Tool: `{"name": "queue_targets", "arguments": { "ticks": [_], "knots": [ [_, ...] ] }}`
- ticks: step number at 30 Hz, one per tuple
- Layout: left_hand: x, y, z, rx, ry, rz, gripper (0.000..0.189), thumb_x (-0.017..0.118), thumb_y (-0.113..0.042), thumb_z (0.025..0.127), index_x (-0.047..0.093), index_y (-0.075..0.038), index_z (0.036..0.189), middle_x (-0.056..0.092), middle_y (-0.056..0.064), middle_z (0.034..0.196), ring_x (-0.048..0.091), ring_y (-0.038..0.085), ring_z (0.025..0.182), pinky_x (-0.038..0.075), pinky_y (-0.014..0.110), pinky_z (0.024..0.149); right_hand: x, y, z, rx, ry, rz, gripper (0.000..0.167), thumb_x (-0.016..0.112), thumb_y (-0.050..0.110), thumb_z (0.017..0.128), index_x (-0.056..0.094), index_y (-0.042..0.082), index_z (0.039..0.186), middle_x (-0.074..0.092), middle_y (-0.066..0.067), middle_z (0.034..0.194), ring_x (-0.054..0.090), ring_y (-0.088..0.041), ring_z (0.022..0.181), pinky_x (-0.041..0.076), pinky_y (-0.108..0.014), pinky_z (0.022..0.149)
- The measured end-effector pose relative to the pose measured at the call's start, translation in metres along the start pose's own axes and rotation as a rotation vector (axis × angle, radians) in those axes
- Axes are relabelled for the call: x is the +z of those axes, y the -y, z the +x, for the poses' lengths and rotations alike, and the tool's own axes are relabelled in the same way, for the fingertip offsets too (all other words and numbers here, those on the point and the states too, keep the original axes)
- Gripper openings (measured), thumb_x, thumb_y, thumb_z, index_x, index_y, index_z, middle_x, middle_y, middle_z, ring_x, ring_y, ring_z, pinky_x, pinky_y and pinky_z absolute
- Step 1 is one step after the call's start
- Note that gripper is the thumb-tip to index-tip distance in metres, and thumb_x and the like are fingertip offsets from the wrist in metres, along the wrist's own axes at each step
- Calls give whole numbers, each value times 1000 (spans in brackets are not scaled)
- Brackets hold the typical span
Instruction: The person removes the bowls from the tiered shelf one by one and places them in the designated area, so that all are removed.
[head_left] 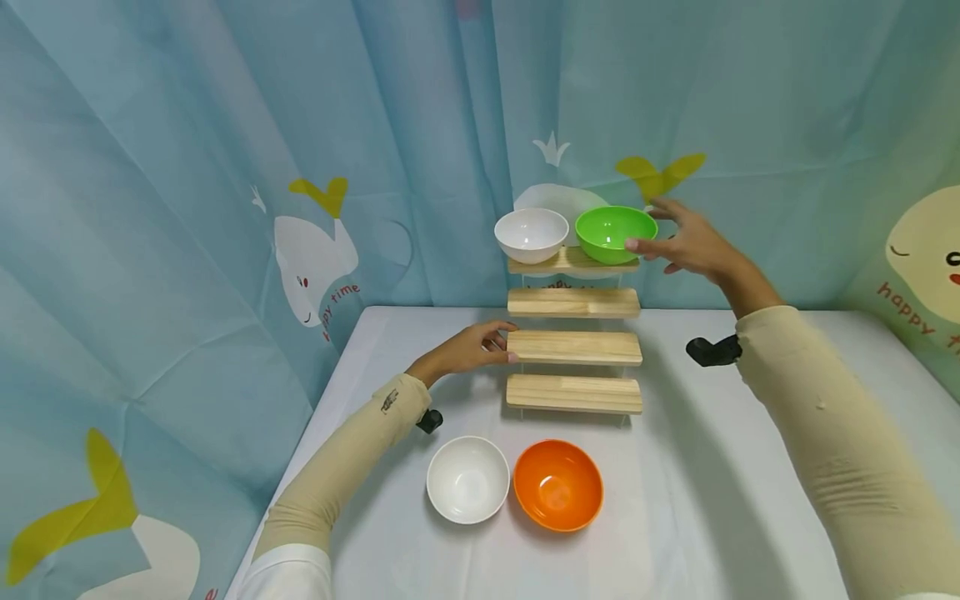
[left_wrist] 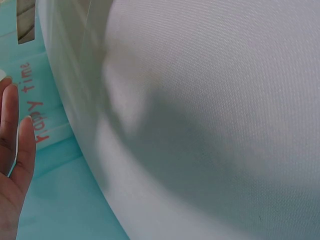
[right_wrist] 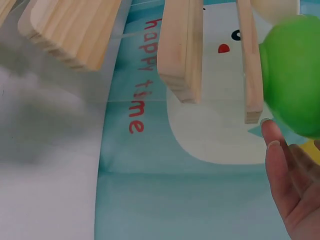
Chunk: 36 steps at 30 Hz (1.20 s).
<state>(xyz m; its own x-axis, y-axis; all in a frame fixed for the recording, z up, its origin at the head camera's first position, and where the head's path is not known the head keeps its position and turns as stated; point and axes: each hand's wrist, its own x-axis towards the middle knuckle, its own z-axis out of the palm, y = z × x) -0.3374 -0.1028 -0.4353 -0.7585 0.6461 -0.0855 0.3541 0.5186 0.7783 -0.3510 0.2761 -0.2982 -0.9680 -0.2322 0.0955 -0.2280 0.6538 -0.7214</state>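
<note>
A green bowl (head_left: pixel 617 235) sits on the right half of the top tier of a wooden stepped rack (head_left: pixel 574 347), beside a white bowl (head_left: pixel 531 236). My right hand (head_left: pixel 693 242) is at the green bowl's right side, thumb in front and fingers toward the rear rim. In the right wrist view, the fingers (right_wrist: pixel 292 172) lie loosely below the green bowl (right_wrist: pixel 295 75), and I cannot tell whether they touch it. My left hand (head_left: pixel 468 346) is at the left end of a lower tier, fingertips and thumb against or very near the board. Its fingers (left_wrist: pixel 9 120) look nearly straight in the left wrist view.
On the white-covered table (head_left: pixel 390 550), a second white bowl (head_left: pixel 468 481) and an orange bowl (head_left: pixel 558 486) stand side by side in front of the rack. A blue curtain (head_left: pixel 435 150) with whale prints hangs behind and at the sides.
</note>
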Motion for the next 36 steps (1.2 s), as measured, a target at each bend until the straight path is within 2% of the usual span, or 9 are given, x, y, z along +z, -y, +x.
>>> {"name": "queue_targets", "arguments": {
  "ticks": [4,7,10,15,22,25,29,31,36],
  "knots": [
    [1,0,0,-3,-5,5,64,70,-37,95,45,-16,150,62,7,119,62,21,111,53,35,96,3,2,3,16,18,3,97,69,45,93,7,20,164,20,-23,164,67,-8,85,62,-40,72],
    [1,0,0,-5,-3,6,63,70,-38,95,46,-18,150,62,6,119,62,21,111,53,35,95,3,2,5,26,27,-7,99,69,46,92,6,20,164,18,-24,164,63,-2,79,60,-35,69],
    [1,0,0,-4,-3,10,63,70,-38,95,46,-18,150,62,7,119,62,21,111,53,35,95,2,2,7,31,36,-16,100,70,47,92,6,17,164,20,-25,163,62,-3,78,56,-29,65],
    [1,1,1,-7,-2,11,63,70,-38,95,46,-18,150,62,6,119,62,21,111,53,35,95,3,2,10,27,45,-38,100,71,47,91,10,13,163,36,-27,152,64,-10,80,55,-30,64],
    [1,1,1,-2,3,4,63,70,-38,95,46,-17,150,62,6,118,62,20,110,53,35,95,3,2,12,32,54,-90,100,71,49,90,13,13,163,58,-30,128,64,-12,80,56,-34,67],
    [1,1,2,-1,3,3,63,70,-38,95,46,-17,150,62,6,118,62,20,109,53,35,95,2,3,13,40,67,-101,102,72,49,89,12,13,163,52,-30,138,64,-24,93,57,-35,70],
    [1,2,2,0,2,1,64,70,-38,95,46,-16,150,62,6,117,62,20,109,53,34,95,1,3,14,55,85,-94,105,73,49,88,9,13,163,28,-28,159,57,-38,112,58,-37,73],
    [1,2,2,2,2,2,63,70,-37,95,46,-16,150,62,6,117,62,19,108,53,34,94,2,3,14,59,76,-86,107,74,50,87,10,12,163,24,-28,161,55,-40,114,58,-36,73],
    [1,0,0,1,0,5,62,70,-38,95,46,-17,149,62,6,118,62,20,108,53,35,94,4,5,11,50,43,-75,107,76,50,85,14,10,162,26,-27,160,54,-38,115,57,-34,71]
  ]
}}
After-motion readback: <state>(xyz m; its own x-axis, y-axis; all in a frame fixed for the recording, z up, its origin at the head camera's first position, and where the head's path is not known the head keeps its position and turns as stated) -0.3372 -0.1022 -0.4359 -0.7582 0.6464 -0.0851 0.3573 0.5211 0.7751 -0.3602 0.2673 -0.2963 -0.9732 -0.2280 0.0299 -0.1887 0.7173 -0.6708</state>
